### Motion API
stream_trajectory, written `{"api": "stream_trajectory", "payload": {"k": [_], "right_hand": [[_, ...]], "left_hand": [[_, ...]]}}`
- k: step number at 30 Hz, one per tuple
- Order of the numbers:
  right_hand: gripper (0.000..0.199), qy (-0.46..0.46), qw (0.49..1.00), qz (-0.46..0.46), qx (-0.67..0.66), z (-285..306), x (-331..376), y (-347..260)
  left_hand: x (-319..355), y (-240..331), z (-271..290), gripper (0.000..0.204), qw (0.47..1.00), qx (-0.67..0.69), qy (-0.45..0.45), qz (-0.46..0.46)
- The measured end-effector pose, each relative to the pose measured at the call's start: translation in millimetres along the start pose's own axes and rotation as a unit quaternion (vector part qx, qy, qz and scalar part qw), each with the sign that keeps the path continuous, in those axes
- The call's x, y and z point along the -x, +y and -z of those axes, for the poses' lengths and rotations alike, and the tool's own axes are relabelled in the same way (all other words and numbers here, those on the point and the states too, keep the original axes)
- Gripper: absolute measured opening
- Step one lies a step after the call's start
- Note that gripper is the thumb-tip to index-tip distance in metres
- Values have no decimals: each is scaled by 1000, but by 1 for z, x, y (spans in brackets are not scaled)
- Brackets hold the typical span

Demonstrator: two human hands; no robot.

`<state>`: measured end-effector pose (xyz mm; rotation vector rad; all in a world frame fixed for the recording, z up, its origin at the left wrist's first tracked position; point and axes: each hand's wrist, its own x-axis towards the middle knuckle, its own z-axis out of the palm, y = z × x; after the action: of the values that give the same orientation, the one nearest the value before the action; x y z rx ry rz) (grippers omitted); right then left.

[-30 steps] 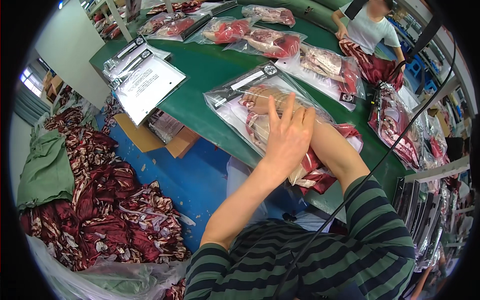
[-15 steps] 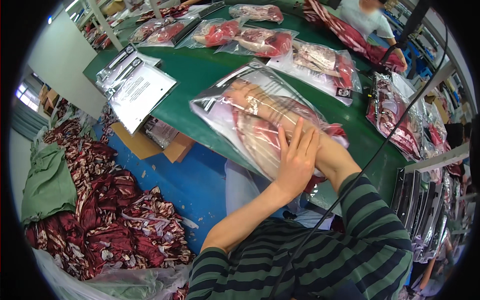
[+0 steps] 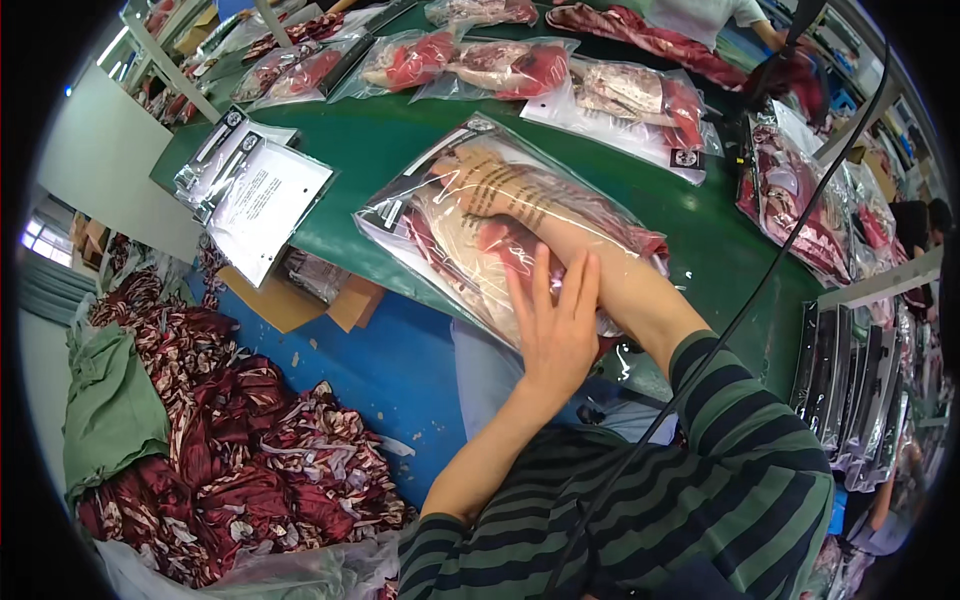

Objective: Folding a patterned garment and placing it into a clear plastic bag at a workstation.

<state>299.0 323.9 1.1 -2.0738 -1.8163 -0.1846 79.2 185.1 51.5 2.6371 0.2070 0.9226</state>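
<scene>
A clear plastic bag (image 3: 590,205) with a folded dark red and cream garment (image 3: 450,235) inside lies on the green table in front of me. My right hand (image 3: 472,178) is inside the bag, over the garment near the bag's far left end. The forearm enters through the bag's near right end. Glare and print on the plastic blur its fingers, so their grip cannot be made out. On top of the bag's near side, my left hand (image 3: 556,325) rests with fingers stretched and slightly apart.
Unused clear bags with white sheets (image 3: 262,205) lie at the table's left edge. Several bagged garments (image 3: 510,68) line the far side. A garment heap (image 3: 270,450) and green cloth (image 3: 112,405) are at lower left. A black cable (image 3: 770,290) crosses on the right. Another person (image 3: 690,18) works opposite.
The bag and both hands sit slightly further left in view. My left hand has shifted along the bag, and the garment looks flatter and more spread inside.
</scene>
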Motion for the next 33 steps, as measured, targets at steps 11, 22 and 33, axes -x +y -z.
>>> {"api": "stream_trajectory", "payload": {"k": [11,22,33], "right_hand": [[34,37,918,-382,-97,2,-4,50],[46,45,956,-285,52,-24,6,63],[51,-241,970,-29,-20,22,20,-61]], "left_hand": [[3,-9,-19,40,986,143,81,9],[-18,-23,-20,39,993,82,76,30],[-23,-39,-22,36,973,209,96,-12]]}}
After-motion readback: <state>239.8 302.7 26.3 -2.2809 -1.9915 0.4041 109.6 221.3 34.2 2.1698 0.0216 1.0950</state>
